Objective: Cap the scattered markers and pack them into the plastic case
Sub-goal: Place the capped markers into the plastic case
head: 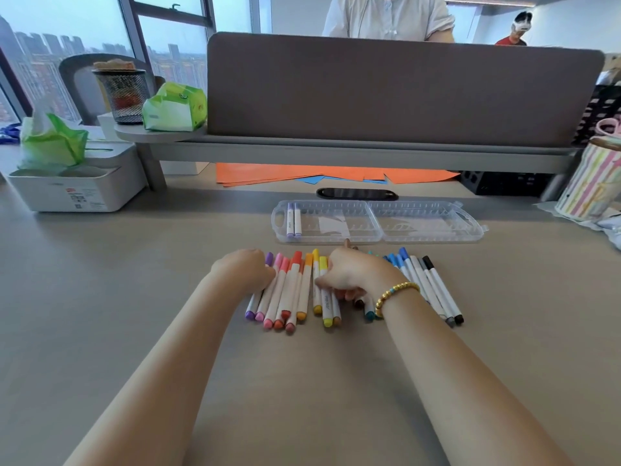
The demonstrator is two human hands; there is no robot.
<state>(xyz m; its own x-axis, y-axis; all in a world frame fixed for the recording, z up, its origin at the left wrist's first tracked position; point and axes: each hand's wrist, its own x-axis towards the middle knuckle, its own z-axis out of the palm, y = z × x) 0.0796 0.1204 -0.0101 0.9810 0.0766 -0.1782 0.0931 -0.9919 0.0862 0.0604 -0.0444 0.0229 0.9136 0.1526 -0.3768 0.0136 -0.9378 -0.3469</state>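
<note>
Several capped markers (295, 290) lie side by side in a row on the desk, running from purple and pink through red, orange, yellow, teal and blue to grey and black (443, 290). My left hand (247, 270) sits at the row's left end with its fingers curled over the purple marker (251, 309). My right hand (353, 274), with a gold bead bracelet on its wrist, covers the middle of the row, thumb by a yellow marker (326, 307), fingers curled round the markers beneath. Behind the row the clear plastic case (420, 227) lies open, with two purple markers (293, 220) at its left end.
A grey divider screen (403, 89) on a raised shelf closes the back of the desk. Orange paper (302, 173) and a black slot (357, 194) lie beyond the case. A white tissue box (74, 190) stands at the left, a striped cup (594, 183) at the right.
</note>
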